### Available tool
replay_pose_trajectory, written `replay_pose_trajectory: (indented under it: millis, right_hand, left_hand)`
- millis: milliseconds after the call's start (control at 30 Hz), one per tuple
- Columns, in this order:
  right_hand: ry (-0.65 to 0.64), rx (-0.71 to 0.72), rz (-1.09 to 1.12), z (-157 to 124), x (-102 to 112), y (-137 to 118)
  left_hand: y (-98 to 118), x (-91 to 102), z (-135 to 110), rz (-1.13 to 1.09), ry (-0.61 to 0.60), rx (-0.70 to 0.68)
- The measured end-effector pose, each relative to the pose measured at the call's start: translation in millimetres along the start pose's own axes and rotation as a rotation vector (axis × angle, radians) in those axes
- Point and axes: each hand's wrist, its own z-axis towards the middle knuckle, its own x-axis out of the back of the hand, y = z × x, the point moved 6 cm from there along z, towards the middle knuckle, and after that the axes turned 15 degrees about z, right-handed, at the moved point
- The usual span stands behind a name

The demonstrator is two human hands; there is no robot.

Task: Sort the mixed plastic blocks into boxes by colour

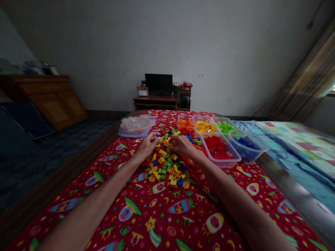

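A mixed pile of toy building bricks (167, 164) in yellow, red, green, blue and orange lies on the table between my arms. My left hand (147, 145) is at the pile's left edge, its fingers bent and thumb and fingertips close together. Over the upper middle of the pile is my right hand (182, 145), with its fingers curled down to the bricks. Whatever either hand pinches is too small or hidden to make out. Yellow bricks show in the gap between the two hands. A few wheel-like round pieces (186, 184) lie at the near edge.
Clear containers at the right hold orange bricks (186, 124), yellow bricks (206, 127), green bricks (225, 128), red bricks (216, 147) and blue bricks (246, 143). Stacked lids (136, 126) lie at the back left. A red patterned cloth (141, 223) covers the table.
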Motion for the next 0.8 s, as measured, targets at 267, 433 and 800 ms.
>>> replay_pose_trajectory:
  millis: [267,433,800]
  right_hand:
    - [0.104,0.038,0.163,2.3,13.9,2.8]
    - [0.078,0.187,0.174,-0.6,6.1,-10.7]
    - [0.274,-0.049,0.079,-1.8,47.3,24.6]
  left_hand:
    - [18.6,-11.5,-3.2,-0.302,-0.086,0.006]
    - [28.4,-16.9,-10.5,-0.392,-0.103,0.077]
    - [2.6,3.4,5.5,0.441,-0.269,-0.193]
